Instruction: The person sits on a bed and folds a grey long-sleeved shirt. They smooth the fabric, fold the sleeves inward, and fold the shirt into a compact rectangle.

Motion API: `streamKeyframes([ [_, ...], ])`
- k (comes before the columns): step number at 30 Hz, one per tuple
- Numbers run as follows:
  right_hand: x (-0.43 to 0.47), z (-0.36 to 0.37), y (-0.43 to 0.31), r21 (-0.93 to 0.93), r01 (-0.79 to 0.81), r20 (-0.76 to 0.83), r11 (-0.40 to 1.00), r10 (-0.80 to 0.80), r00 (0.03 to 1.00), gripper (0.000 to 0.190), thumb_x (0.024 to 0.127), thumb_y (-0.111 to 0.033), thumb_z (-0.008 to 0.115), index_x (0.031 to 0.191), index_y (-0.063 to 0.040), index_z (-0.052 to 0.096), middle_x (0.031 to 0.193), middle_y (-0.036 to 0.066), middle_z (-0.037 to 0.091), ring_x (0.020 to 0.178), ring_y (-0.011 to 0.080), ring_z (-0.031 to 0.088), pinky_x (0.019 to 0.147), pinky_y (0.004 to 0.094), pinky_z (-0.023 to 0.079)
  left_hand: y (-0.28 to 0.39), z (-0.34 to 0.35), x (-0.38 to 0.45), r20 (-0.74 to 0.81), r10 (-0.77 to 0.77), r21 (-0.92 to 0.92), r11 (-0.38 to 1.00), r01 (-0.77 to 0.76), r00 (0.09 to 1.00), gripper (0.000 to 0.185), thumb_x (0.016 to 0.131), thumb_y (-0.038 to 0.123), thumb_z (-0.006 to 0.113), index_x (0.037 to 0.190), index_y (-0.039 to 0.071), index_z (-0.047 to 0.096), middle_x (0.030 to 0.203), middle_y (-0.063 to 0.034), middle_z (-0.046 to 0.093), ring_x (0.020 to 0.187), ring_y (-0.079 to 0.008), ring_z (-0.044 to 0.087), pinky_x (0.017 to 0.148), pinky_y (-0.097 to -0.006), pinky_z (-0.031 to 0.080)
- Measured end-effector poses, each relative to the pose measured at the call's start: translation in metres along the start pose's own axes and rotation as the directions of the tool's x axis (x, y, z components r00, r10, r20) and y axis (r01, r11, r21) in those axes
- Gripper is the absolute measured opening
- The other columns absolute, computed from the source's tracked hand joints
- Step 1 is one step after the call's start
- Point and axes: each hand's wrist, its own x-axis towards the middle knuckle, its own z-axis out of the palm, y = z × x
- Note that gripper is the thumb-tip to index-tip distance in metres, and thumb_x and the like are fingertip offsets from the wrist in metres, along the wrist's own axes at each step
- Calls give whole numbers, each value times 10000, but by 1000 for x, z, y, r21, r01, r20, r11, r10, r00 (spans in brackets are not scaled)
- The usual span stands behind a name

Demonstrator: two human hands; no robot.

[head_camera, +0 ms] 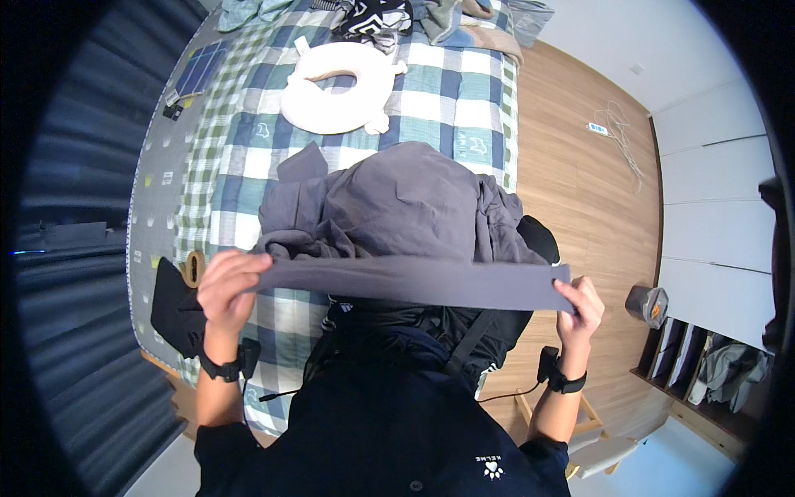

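A dark grey cloth garment [404, 199] lies bunched on the checked bedding in front of me. Its wide, flat band [410, 282] is stretched sideways across my lap. At the band's left end, my left hand [230, 289] pinches the cloth between thumb and fingers. My right hand [579, 305] grips the squared right end, its thumb on top. Between the hands the band is nearly straight and a little blurred. A small flap [303, 163] of the same grey cloth sticks out at the far left of the heap.
Beyond the garment, a white U-shaped neck pillow [335, 115] rests on the bed [428, 130]. Folded clothes [379, 18] are piled at the far end. Dark curtains [81, 186] hang at left. On the wooden floor [571, 155] at right are a power strip [597, 128] and a bin [643, 304].
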Motion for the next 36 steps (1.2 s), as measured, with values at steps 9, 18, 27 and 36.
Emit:
streamKeyframes([
  [9,-27,17,-25,13,-451,566,892,365,739,486,696,85,780,1126,-134,833,1041,44,675,877,197,688,728,321,532,5,10,-81,518,-556,363,831,421,650,194,889,144,762,1079,109,778,945,-70,780,865,-280,740,716,-401,574],
  [18,53,88,57,273,-863,614,425,614,496,156,1089,-71,578,1219,-9,638,1005,26,695,839,115,722,742,277,599,-123,53,-21,598,-798,-155,-32,987,68,390,1140,268,516,1470,74,443,1107,-163,696,773,-345,794,588,-378,655],
  [27,172,123,101,529,-745,376,407,674,636,184,1116,-173,569,1202,-29,643,1016,11,658,867,103,634,851,296,566,-209,68,110,456,-841,-325,146,934,290,562,1126,326,567,1553,-11,431,1223,-119,705,977,-211,760,774,-296,610],
  [36,277,50,-28,101,257,-638,961,-135,758,258,1040,36,494,1215,-13,676,1697,276,362,1596,393,325,1303,485,238,-133,-41,281,-615,72,46,997,-55,785,206,1122,125,508,1268,31,618,1327,-140,671,1292,-248,605,1139,-373,457],
])
